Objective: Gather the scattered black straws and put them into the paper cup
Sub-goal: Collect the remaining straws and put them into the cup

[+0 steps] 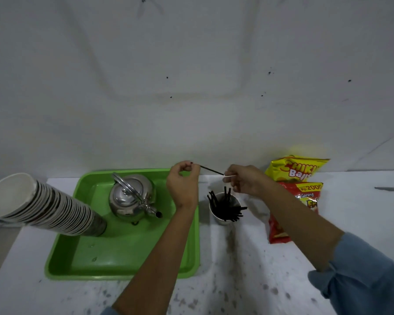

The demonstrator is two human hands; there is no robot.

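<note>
A white paper cup [215,212] stands on the counter between the green tray and the snack bags, with several black straws [228,209] leaning inside it. Above and behind the cup, one black straw [211,170] is held level between both hands. My left hand [183,181] pinches its left end, and my right hand [246,179] pinches its right end, where a pale wrapper piece shows at the fingertips.
A green tray [123,253] on the left holds a steel kettle [132,196]. A tilted stack of paper cups [43,205] stands at the tray's left edge. Yellow and red snack bags [296,185] lie to the right of the cup. The white wall rises just behind.
</note>
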